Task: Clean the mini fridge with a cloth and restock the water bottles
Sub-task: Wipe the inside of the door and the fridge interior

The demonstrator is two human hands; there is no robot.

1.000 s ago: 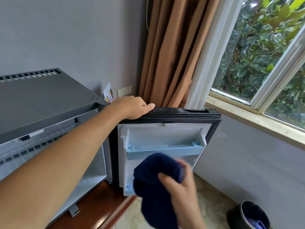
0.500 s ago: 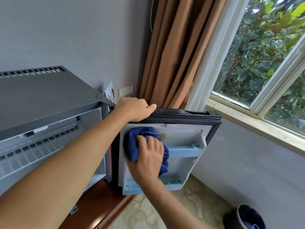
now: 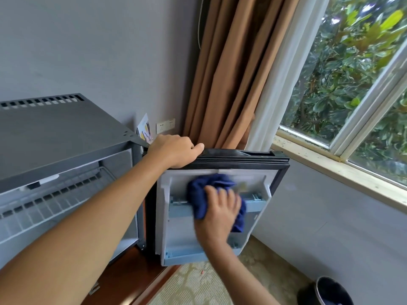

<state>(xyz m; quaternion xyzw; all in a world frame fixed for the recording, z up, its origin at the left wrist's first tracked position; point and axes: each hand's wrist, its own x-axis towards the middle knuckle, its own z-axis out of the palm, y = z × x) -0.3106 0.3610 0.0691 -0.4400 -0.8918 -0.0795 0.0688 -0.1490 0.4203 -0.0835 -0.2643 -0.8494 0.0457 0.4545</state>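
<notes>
Grey metal forms the mini fridge [image 3: 57, 137] at the left, its wire shelf [image 3: 44, 205] showing inside. Its door [image 3: 220, 208] stands open to the right, the white inner lining with pale blue racks facing the camera. The left hand [image 3: 174, 151] rests on the door's top edge near the hinge, fingers curled over it in a firm grip. The right hand [image 3: 217, 213] presses a dark blue cloth [image 3: 207, 194] against the upper lining with flat fingers. A black bin [image 3: 330, 291] sits at the near right on the floor.
</notes>
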